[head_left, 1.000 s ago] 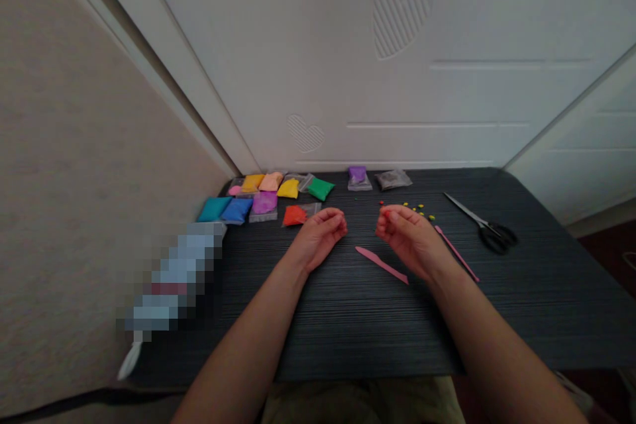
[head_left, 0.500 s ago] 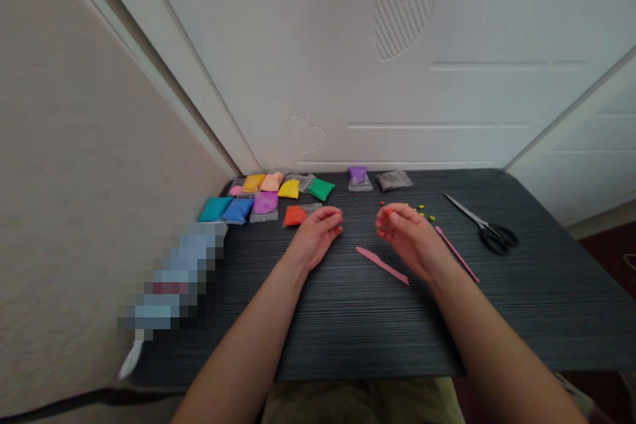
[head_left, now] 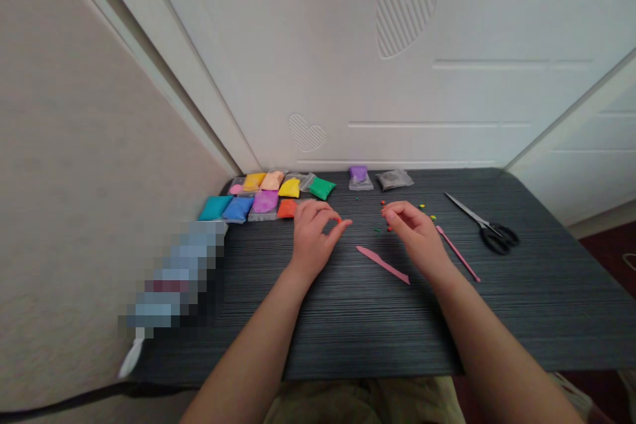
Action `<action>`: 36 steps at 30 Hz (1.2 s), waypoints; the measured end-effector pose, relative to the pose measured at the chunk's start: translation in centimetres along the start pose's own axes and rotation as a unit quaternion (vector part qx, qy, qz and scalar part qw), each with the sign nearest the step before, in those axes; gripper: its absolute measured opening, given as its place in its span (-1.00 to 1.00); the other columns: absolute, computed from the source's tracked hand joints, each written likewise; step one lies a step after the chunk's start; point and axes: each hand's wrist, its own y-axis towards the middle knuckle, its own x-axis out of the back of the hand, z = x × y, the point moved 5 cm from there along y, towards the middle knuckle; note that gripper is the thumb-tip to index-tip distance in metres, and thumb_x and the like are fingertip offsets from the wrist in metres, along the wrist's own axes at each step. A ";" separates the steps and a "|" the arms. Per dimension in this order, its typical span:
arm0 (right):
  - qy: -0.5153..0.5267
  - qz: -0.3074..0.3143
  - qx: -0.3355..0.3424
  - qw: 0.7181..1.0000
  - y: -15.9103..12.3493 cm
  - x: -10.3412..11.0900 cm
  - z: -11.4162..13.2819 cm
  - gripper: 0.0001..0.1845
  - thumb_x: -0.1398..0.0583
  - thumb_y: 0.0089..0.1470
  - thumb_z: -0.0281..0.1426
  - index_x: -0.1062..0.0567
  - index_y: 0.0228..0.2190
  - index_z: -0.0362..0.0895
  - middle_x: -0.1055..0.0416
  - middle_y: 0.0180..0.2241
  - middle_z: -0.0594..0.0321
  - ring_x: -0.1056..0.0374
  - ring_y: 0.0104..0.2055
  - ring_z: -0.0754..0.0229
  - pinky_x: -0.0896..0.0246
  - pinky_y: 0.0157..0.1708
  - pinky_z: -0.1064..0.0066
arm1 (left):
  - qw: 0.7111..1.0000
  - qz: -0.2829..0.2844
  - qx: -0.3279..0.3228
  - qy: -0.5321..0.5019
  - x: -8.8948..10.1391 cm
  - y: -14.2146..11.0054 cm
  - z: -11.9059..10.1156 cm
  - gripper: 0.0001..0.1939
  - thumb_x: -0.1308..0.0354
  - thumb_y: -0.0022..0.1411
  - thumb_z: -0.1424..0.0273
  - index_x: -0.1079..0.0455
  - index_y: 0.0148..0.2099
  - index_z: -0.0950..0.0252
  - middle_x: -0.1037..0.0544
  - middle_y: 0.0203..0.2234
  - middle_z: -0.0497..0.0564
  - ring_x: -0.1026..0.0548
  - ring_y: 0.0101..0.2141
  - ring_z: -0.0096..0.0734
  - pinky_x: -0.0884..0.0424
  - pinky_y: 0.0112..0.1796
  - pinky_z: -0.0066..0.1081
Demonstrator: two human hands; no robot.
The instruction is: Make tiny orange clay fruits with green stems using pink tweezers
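Observation:
My left hand [head_left: 314, 235] is over the middle of the table, beside the orange clay packet [head_left: 287, 209]. Its thumb and forefinger pinch a small orange-red piece of clay [head_left: 340, 219]. To the right, my right hand [head_left: 416, 236] has its thumb and fingertips pressed together; whatever they hold is too small to make out. Small red clay balls [head_left: 390, 229] and a thin green bit [head_left: 377, 230] lie by its fingertips. Below and between the hands rests a pink modelling knife [head_left: 382, 265]. A slim pink modelling tool [head_left: 458, 254] lies right of my right hand.
Several clay packets, such as a blue one [head_left: 238, 209] and a green one [head_left: 322, 188], are grouped back left. A purple packet [head_left: 358, 177] and a grey packet [head_left: 395, 179] lie by the wall. Black-handled scissors [head_left: 489, 228] lie right. A blurred pack [head_left: 179, 278] stands at left.
My left hand has turned palm down, its thumb stretched right, with the orange-red piece now showing. The orange-red bit at my right fingertips no longer shows; those fingers have closed together.

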 end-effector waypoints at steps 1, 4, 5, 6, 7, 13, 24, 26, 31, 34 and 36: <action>-0.055 0.006 0.027 0.998 0.0 0.0 0.3 -0.82 -0.08 0.05 -0.28 -0.41 -0.45 -0.11 -0.34 -0.35 0.26 -0.25 -0.25 0.24 -0.12 -0.17 0.34 | 1.000 0.019 0.000 0.004 -0.3 0.0 0.1 -0.85 -0.14 0.07 0.29 -0.40 -0.41 0.27 -0.42 -0.39 -0.01 -0.32 -0.24 -0.37 -0.20 -0.12 -0.28; -0.194 0.047 0.087 0.976 -0.1 -0.6 0.5 -0.86 -0.11 0.03 -0.32 -0.44 -0.42 -0.10 -0.36 -0.36 0.24 -0.25 -0.21 0.21 -0.08 -0.11 0.30 | 0.994 0.109 0.002 0.016 -1.5 -0.3 0.6 -0.82 -0.05 0.15 0.29 -0.43 -0.34 0.24 -0.45 -0.38 -0.01 -0.31 -0.23 -0.35 -0.18 -0.13 -0.25; -0.231 0.065 0.093 0.966 -0.1 -0.9 0.2 -0.87 -0.13 0.01 -0.32 -0.45 -0.40 -0.09 -0.37 -0.35 0.24 -0.24 -0.20 0.20 -0.07 -0.11 0.29 | 0.989 0.144 0.005 0.016 -2.0 -0.5 0.7 -0.81 -0.03 0.16 0.28 -0.43 -0.33 0.23 -0.47 -0.39 -0.02 -0.32 -0.23 -0.34 -0.18 -0.14 -0.25; -0.265 0.083 0.094 0.956 -0.2 -1.2 -0.1 -0.87 -0.14 -0.01 -0.32 -0.46 -0.38 -0.07 -0.37 -0.34 0.23 -0.24 -0.19 0.19 -0.06 -0.12 0.28 | 0.985 0.174 0.009 0.012 -2.5 -0.7 0.9 -0.81 -0.04 0.16 0.28 -0.43 -0.33 0.22 -0.48 -0.40 -0.03 -0.33 -0.24 -0.34 -0.18 -0.15 -0.24; -0.294 0.099 0.093 0.946 -0.3 -1.5 -0.4 -0.86 -0.15 -0.02 -0.32 -0.47 -0.36 -0.06 -0.37 -0.32 0.23 -0.23 -0.19 0.18 -0.05 -0.12 0.27 | 0.980 0.200 0.014 0.004 -2.9 -0.8 1.1 -0.82 -0.04 0.15 0.28 -0.43 -0.33 0.21 -0.49 -0.41 -0.04 -0.34 -0.25 -0.34 -0.19 -0.16 -0.25; -0.395 0.152 0.100 0.900 -1.0 -2.7 -1.6 -0.84 -0.12 0.02 -0.29 -0.48 -0.35 -0.03 -0.37 -0.28 0.26 -0.20 -0.18 0.17 0.02 -0.15 0.26 | 0.963 0.253 0.051 -0.082 -3.8 -1.1 1.6 -0.86 -0.07 0.12 0.39 -0.42 -0.26 0.22 -0.52 -0.34 -0.05 -0.36 -0.23 -0.39 -0.28 -0.16 -0.34; -0.429 0.157 0.101 0.884 -1.0 -3.1 -2.0 -0.80 -0.08 0.06 -0.29 -0.47 -0.30 -0.01 -0.38 -0.28 0.26 -0.19 -0.18 0.17 0.07 -0.15 0.26 | 0.962 0.255 0.054 -0.080 -3.2 -2.1 1.4 -0.86 -0.07 0.12 0.38 -0.43 -0.27 0.23 -0.50 -0.31 -0.01 -0.38 -0.20 -0.39 -0.30 -0.10 -0.32; -0.426 0.152 0.102 0.886 -1.0 -3.1 -2.0 -0.79 -0.09 0.05 -0.28 -0.47 -0.28 -0.02 -0.37 -0.26 0.24 -0.19 -0.17 0.17 0.06 -0.15 0.27 | 0.968 0.240 0.034 -0.066 -2.7 -2.3 1.2 -0.89 -0.09 0.11 0.38 -0.43 -0.31 0.23 -0.50 -0.30 -0.01 -0.37 -0.18 -0.37 -0.28 -0.09 -0.29; -0.416 0.136 0.107 0.893 -1.0 -2.8 -1.8 -0.77 -0.10 0.03 -0.30 -0.45 -0.25 -0.04 -0.34 -0.20 0.20 -0.18 -0.13 0.13 0.04 -0.12 0.23 | 0.973 0.231 0.006 0.012 -1.9 -3.0 0.9 -0.87 -0.10 0.11 0.38 -0.46 -0.30 0.19 -0.49 -0.20 -0.03 -0.28 -0.07 -0.27 -0.21 -0.04 -0.16; -0.410 0.115 0.110 0.898 -1.0 -2.7 -1.6 -0.76 -0.10 0.02 -0.31 -0.44 -0.23 -0.06 -0.34 -0.20 0.18 -0.19 -0.13 0.11 0.02 -0.12 0.22 | 0.971 0.235 -0.004 0.040 -1.7 -3.4 0.8 -0.85 -0.08 0.12 0.38 -0.47 -0.27 0.15 -0.48 -0.16 -0.05 -0.26 -0.04 -0.26 -0.19 -0.03 -0.14; -0.401 0.099 0.110 0.904 -0.9 -2.7 -1.5 -0.77 -0.11 0.02 -0.31 -0.44 -0.25 -0.06 -0.34 -0.21 0.18 -0.20 -0.14 0.10 0.00 -0.13 0.22 | 0.970 0.237 -0.015 0.055 -1.7 -3.6 0.5 -0.83 -0.07 0.13 0.38 -0.47 -0.25 0.12 -0.47 -0.14 -0.06 -0.24 -0.02 -0.25 -0.18 -0.03 -0.13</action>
